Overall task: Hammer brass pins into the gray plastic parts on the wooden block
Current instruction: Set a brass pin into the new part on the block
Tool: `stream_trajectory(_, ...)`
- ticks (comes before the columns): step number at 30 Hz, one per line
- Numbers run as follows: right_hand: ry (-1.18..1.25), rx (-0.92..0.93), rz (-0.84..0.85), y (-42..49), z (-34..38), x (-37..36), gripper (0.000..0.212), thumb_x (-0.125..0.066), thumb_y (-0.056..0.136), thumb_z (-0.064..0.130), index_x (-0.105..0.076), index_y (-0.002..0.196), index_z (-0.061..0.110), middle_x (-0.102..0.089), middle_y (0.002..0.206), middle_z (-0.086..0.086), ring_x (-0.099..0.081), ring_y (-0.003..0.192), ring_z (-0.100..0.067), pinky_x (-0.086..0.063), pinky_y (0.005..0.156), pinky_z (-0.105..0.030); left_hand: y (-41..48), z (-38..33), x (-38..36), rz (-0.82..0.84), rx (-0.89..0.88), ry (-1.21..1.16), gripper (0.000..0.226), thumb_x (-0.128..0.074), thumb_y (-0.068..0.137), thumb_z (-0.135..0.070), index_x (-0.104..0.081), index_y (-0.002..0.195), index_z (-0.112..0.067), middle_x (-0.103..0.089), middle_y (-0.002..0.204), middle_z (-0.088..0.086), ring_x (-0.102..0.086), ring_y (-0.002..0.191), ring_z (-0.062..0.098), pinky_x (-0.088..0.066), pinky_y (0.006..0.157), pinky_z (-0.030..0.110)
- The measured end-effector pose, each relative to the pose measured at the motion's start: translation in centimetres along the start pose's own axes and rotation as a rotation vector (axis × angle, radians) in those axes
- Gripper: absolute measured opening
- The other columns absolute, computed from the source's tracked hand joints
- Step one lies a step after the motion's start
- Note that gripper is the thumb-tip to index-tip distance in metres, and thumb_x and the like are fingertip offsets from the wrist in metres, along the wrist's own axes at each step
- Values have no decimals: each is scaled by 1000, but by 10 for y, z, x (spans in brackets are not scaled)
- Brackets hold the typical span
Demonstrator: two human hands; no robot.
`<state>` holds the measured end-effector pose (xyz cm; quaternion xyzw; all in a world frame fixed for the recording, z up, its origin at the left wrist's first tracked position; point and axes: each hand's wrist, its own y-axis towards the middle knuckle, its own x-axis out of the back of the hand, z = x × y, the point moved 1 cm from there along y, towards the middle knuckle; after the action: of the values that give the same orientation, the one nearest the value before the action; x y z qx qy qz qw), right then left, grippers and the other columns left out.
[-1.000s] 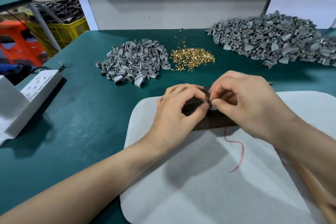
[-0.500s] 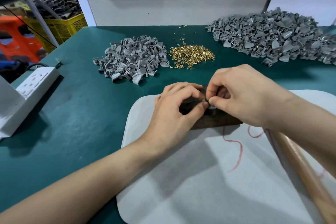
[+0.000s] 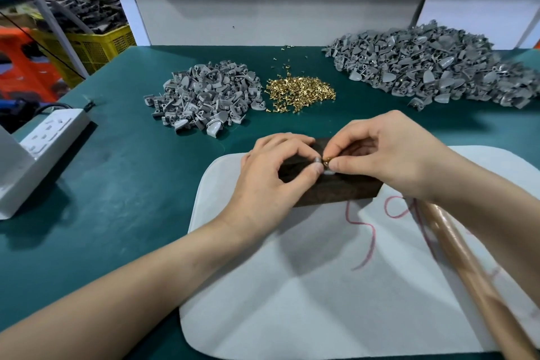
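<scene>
A dark wooden block (image 3: pixel 330 190) lies on a white mat (image 3: pixel 336 286). My left hand (image 3: pixel 271 181) pinches a small gray plastic part (image 3: pixel 328 172) on top of the block between thumb and forefinger. My right hand (image 3: pixel 388 155) pinches a brass pin (image 3: pixel 326 161) and holds it at the part. Both sets of fingertips meet over the block, and most of the part is hidden by them. A wooden hammer handle (image 3: pixel 467 269) lies under my right forearm; its head is out of view.
On the green table (image 3: pixel 117 184) sit a small heap of gray parts (image 3: pixel 204 99), a heap of brass pins (image 3: pixel 301 93) and a large heap of gray parts (image 3: pixel 438 64). A white power strip (image 3: pixel 49 131) lies at the left. Red thread (image 3: pixel 368 231) lies on the mat.
The view has shifted slightly. My right fingers have opened a little, so the brass pin now shows at the gray part. Both hands stay over the block.
</scene>
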<state>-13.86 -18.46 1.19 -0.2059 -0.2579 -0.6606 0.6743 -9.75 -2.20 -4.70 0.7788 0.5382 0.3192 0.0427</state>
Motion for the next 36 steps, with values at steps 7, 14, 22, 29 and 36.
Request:
stream_trajectory(7, 160, 14, -53, -5, -8, 3, 6, -71, 79, 16, -75, 74, 17, -73, 77, -9, -65, 71, -14, -54, 79, -41, 0, 2, -1, -5, -21, -7, 8, -62, 80, -33, -67, 82, -27, -62, 110, -18, -45, 115, 2, -34, 104, 33)
stream_trajectory(14, -16, 46, -74, 3, -8, -3, 5, -75, 73, 19, -72, 69, 22, -71, 69, -3, -66, 73, -26, -53, 78, -46, 0, 2, -1, -3, -22, 5, 10, -61, 80, -33, -67, 84, -25, -62, 111, -17, -46, 116, 4, -35, 104, 39)
stream_trajectory(22, 32, 79, -112, 2, -11, -4, 9, -73, 75, 14, -73, 69, 20, -71, 71, -6, -67, 75, -28, -54, 79, -48, -1, -1, 1, 3, -9, 12, 12, -61, 81, -35, -67, 84, -26, -62, 112, -17, -46, 117, 5, -35, 103, 46)
stream_trajectory(29, 171, 83, -144, -3, -15, -7, 18, -72, 77, 4, -70, 70, 19, -72, 77, -7, -66, 74, -20, -52, 81, -39, -1, -2, 0, 5, -4, 11, 9, -60, 81, -35, -66, 83, -29, -62, 112, -18, -46, 117, 4, -34, 103, 46)
stream_trajectory(36, 54, 118, -204, -6, -19, -14, 15, -73, 78, 11, -70, 69, 23, -69, 79, 0, -65, 75, -22, -56, 72, -39, 0, -2, 1, 5, -9, 17, 9, -61, 80, -35, -66, 83, -28, -62, 112, -18, -46, 117, 4, -34, 103, 46)
